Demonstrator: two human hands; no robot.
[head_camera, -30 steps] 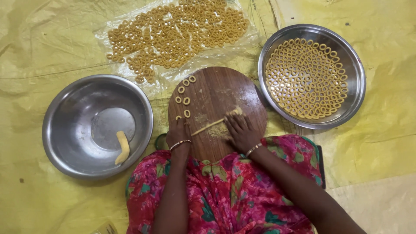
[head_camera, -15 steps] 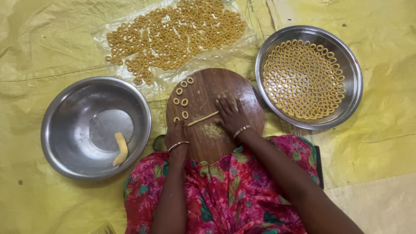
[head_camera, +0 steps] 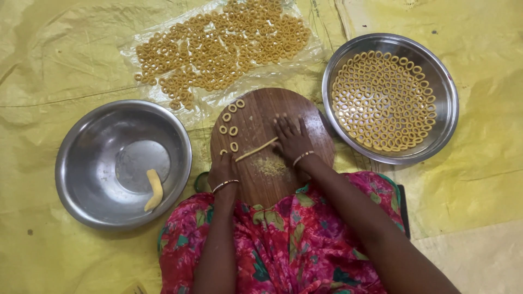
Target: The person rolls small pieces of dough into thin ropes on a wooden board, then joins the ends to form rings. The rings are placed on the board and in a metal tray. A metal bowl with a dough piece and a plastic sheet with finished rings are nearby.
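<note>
My right hand (head_camera: 291, 139) lies flat, fingers spread, on the round wooden board (head_camera: 305, 111), its palm pressing the right end of a thin rope of dough (head_camera: 256, 149). My left hand (head_camera: 223, 170) rests at the board's seven o'clock edge, fingers loosely curled, with the fingertips at the rope's left end; I cannot tell whether they pinch it. The rope runs slantwise across the middle of the board, from eight o'clock up toward two o'clock. Neither hand is clamped around anything.

At the board's ten o'clock side sit a few small dough rings (head_camera: 230, 122), apart from each other. A patch of crumbs (head_camera: 269, 166) lies just below the rope, near the board's centre.

At nine o'clock from the board stands a steel bowl (head_camera: 81, 163) with one short piece of dough (head_camera: 154, 189) lying in it. At two o'clock is a steel plate (head_camera: 444, 103) packed with pale rings (head_camera: 381, 100) in one layer. At twelve o'clock, a clear plastic sheet (head_camera: 316, 51) carries a scatter of darker golden rings (head_camera: 218, 46). Everything rests on a yellow sheet (head_camera: 490, 179) covering the floor.
</note>
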